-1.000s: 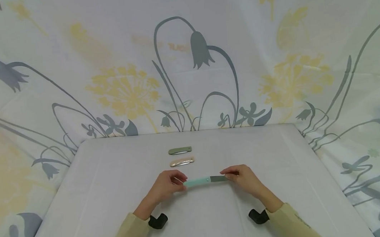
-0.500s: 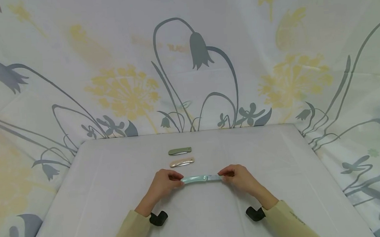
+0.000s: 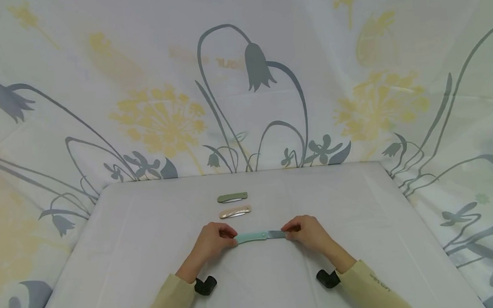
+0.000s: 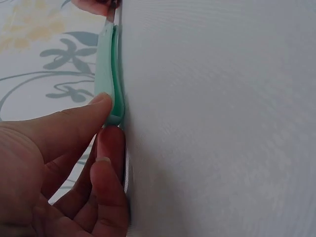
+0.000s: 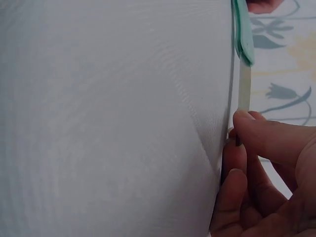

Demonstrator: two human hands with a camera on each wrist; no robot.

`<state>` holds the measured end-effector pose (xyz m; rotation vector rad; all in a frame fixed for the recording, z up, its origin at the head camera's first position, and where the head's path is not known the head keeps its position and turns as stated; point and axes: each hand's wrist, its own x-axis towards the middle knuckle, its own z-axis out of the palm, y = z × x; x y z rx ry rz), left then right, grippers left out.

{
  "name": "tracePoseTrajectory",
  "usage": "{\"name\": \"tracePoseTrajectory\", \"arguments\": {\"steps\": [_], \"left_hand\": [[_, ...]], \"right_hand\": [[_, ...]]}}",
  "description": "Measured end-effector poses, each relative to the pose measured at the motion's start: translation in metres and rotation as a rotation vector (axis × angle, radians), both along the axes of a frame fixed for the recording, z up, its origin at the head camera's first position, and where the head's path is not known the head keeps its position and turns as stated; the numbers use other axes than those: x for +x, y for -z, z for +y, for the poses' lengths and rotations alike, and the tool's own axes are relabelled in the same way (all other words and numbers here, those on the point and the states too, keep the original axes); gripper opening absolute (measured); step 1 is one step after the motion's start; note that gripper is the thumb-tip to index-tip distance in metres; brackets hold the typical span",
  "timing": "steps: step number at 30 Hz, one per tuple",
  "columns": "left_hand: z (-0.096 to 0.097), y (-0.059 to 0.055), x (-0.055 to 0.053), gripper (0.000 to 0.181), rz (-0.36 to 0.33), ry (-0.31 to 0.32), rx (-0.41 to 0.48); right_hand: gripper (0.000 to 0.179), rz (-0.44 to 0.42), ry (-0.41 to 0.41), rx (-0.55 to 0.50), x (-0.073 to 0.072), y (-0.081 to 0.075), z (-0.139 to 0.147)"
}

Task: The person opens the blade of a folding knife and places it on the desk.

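Note:
A folding knife with a mint green handle [image 3: 251, 237] is held level between my two hands, its blade [image 3: 276, 234] swung out in line with the handle. My left hand [image 3: 213, 239] pinches the butt end of the handle between thumb and fingers; the slot along the handle shows in the left wrist view. At the other end, my right hand [image 3: 309, 233] pinches the blade near its tip, thumb on one face, and the tip is mostly hidden by the fingers. In the right wrist view a bare stretch of blade [image 5: 244, 89] runs from thumb to handle.
Two folded pocket knives lie behind my hands: a green one [image 3: 232, 197] farther back and a beige one [image 3: 235, 212] nearer. A white cloth covers the table [image 3: 149, 215]. Behind it hangs a flower-printed curtain [image 3: 244, 103].
The knife has shifted slightly left, with my right hand drawn a little inward. The blade turned between the frames, catching light half a second ago. Both hands keep their hold.

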<state>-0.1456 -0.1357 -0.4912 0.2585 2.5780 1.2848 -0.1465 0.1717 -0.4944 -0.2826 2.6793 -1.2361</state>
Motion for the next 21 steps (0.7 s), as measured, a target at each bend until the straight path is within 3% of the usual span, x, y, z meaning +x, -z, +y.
{"name": "tracePoseTrajectory", "arguments": {"steps": [7,21], "left_hand": [[0.0011,0.0004,-0.0013,0.013,0.011,0.007,0.019],[-0.0077,0.0081,-0.0005,0.015,0.048,-0.013,0.016]], "right_hand": [[0.016,-0.025,0.048,0.007,0.0018,-0.0026,-0.0013],[0.017,-0.038,0.034,-0.065,0.0040,0.0022,0.0059]]}}
